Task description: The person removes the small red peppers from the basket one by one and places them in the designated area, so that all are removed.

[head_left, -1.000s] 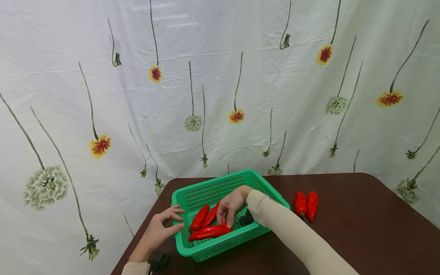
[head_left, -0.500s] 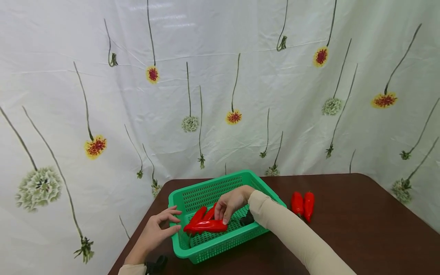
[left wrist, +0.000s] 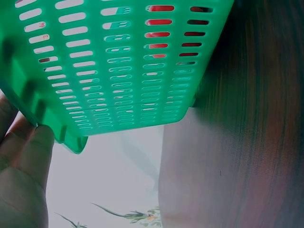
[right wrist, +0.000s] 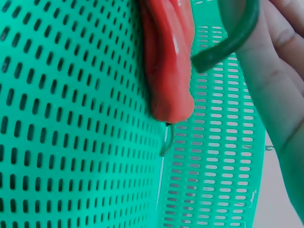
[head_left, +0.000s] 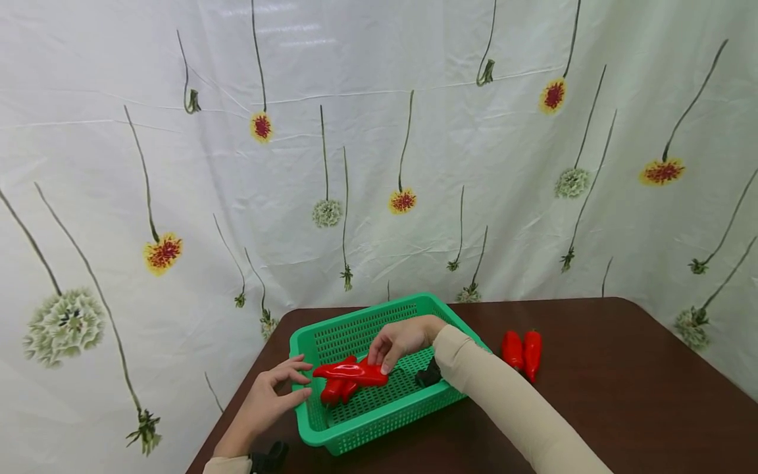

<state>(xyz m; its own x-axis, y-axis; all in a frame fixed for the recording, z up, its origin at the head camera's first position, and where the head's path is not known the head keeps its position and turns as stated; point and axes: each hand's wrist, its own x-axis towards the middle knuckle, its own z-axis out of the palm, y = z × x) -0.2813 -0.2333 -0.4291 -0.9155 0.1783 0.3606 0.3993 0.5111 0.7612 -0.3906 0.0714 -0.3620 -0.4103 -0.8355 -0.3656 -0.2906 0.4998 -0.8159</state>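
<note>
A green perforated plastic basket (head_left: 364, 317) stands on the table. My right hand (head_left: 404, 341) reaches into it and pinches one end of a long red chili pepper (head_left: 348, 372), which lies roughly level above other peppers. In the right wrist view, a thick green stem (right wrist: 225, 51) shows by the fingers. Beneath the held pepper, more red chili peppers (head_left: 333, 392) lie at the left of the basket floor; one red pepper (right wrist: 172, 90) shows its stem end. At the basket's left side is my left hand (head_left: 266, 400), its fingers (left wrist: 38, 152) touching the rim from outside.
On the dark brown table (head_left: 604, 368), two more red chili peppers (head_left: 531, 355) lie side by side, right of the basket. Behind the table hangs a white curtain (head_left: 379, 164) with printed flowers. The basket's raised walls surround the right hand's work.
The right hand has lifted the gripped pepper from the basket's front area, carrying it up and back over the other peppers. The left hand has stayed at the rim.
</note>
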